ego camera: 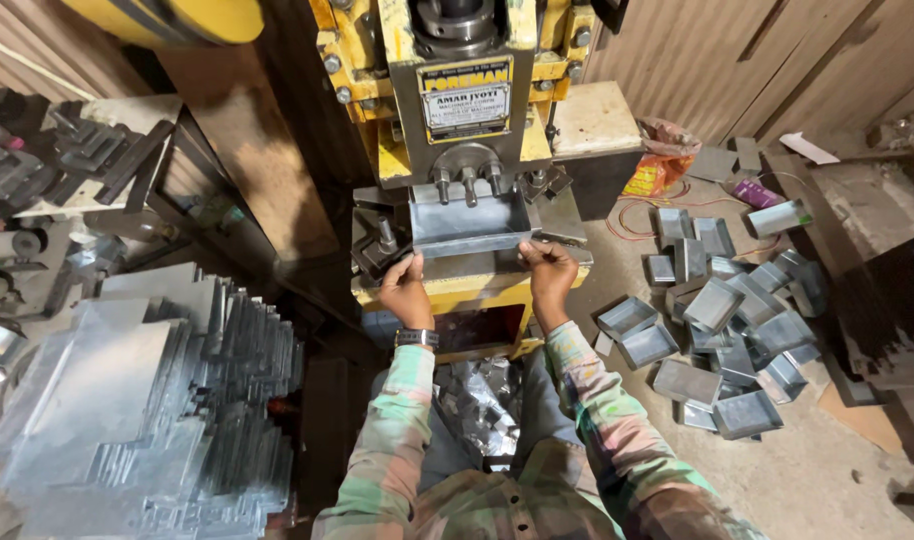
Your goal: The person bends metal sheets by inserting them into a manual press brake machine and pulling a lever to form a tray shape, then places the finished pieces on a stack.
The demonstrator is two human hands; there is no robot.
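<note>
Between both hands: grey folded sheet-metal tray (469, 222), left hand (405, 292) and right hand (549, 275) clamped on its near corners, squaring it under yellow press (467, 100) punches

A dull grey sheet-metal tray (469, 222) is seen at centre, before a chipped yellow-painted steel press (467, 90). Matt grey flat metal blanks (147, 400) are stacked lower left; rough wood panelling (697, 50) is shown upper right.

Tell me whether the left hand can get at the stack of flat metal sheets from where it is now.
Probably yes. The left hand grips the metal tray at the press, and the stack of flat metal sheets lies low on that same side with nothing visible between; it would have to let go first.
</note>
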